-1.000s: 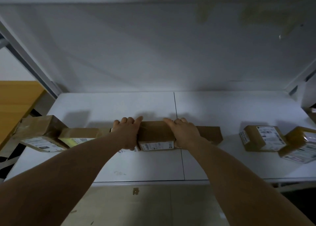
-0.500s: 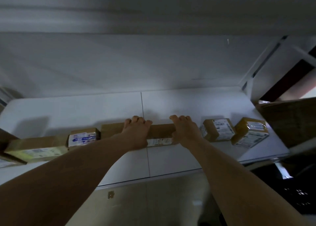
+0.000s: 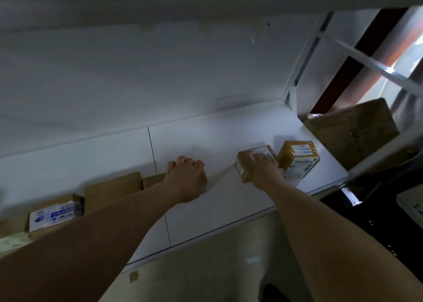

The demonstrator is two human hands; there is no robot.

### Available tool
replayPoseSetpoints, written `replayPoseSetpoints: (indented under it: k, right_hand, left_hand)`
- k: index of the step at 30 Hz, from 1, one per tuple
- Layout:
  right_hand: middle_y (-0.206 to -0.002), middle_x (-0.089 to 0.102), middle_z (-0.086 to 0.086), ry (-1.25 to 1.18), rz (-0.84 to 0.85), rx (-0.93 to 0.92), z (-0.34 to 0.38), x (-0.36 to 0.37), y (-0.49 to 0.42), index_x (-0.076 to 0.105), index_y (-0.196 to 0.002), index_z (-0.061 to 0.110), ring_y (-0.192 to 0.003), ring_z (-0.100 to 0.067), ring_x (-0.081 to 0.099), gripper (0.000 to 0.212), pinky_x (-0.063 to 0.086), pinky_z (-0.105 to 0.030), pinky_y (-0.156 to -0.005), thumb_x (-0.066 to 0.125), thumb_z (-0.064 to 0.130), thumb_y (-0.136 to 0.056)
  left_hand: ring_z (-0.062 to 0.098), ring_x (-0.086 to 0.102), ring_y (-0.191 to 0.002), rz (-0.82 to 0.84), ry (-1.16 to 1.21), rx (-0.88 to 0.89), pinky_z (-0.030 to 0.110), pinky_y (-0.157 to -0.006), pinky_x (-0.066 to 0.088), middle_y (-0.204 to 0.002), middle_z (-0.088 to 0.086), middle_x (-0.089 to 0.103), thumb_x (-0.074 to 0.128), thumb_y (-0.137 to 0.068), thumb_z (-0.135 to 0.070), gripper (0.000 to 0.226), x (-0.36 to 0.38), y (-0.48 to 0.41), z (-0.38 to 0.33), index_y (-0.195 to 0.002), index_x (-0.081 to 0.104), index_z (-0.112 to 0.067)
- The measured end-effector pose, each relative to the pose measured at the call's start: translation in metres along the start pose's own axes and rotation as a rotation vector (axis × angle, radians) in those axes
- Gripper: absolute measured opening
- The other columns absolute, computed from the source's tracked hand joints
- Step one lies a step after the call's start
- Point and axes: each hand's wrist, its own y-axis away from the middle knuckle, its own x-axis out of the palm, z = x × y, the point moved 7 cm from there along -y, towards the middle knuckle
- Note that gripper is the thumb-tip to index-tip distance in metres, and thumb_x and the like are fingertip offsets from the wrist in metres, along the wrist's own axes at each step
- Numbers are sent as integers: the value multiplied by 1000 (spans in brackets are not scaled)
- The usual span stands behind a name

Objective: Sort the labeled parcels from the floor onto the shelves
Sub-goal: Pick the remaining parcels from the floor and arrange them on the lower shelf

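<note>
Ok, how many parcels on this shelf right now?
6 visible. Left, in a row: pale-label parcel, blue-label parcel, plain carton, brown box under the left hand. Right: labelled parcel under the right hand, yellow-taped parcel beside it. The left arm may hide more.

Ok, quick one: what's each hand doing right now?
Left hand: fingers curled over the far edge of the plain brown cardboard parcel, gripping it.
Right hand: open, fingers laid straight across the small brown white-labelled cardboard box.

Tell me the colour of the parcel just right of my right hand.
Mustard yellow parcel with a white label on top, seen best in the head view.
</note>
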Motion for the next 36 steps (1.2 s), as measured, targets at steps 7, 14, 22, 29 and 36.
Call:
replayPoseSetpoints:
  k: [7, 14, 22, 29, 36]
  right_hand:
    - [-165, -2, -16, -31, 118, 53, -14, 33, -12, 7, -159, 23, -153, -40, -2, 79, 15, -63, -120, 55, 14, -96]
    - [-166, -5, -16, -83, 93, -15, 36, 56, 11, 8, -159, 23, -153, -38, -3, 76, 19, -56, -120, 53, 16, -98]
    - [-163, 12, -19, -126, 127, -73, 75, 61, 24, 17, -157, 23, -151, -38, 12, 74, 29, -55, -116, 55, 11, -95]
    - [-159, 22, -17, -148, 145, -120, 90, 61, 29, 24, -154, 19, -147, -38, 23, 69, 35, -55, -114, 55, 9, -94]
    - [-140, 51, -10, -217, 88, -154, 72, 36, 29, 42, -145, 17, -128, -32, 48, 54, 46, -46, -103, 54, 8, -93]
  left_hand:
    - [27, 30, -131, -22, 11, -96, 44, -102, 30, -137, 3, 46, 57, -82, -27, 55, 7, 0, 26, -136, 43, -21]
    - [27, 29, -133, -68, -36, -115, 43, -103, 30, -142, 3, 43, 58, -84, -26, 55, 14, 9, 35, -137, 43, -20]
    - [28, 24, -137, -97, -55, -82, 47, -108, 27, -151, 4, 33, 61, -81, -25, 70, 21, 15, 28, -146, 33, -18]
    - [29, 23, -138, -75, -89, -84, 48, -109, 27, -152, 4, 30, 62, -81, -25, 78, 25, 18, 28, -150, 27, -16]
    - [28, 23, -139, -74, -99, -73, 47, -109, 28, -153, 4, 30, 60, -82, -26, 71, 14, 14, 20, -147, 33, -18]
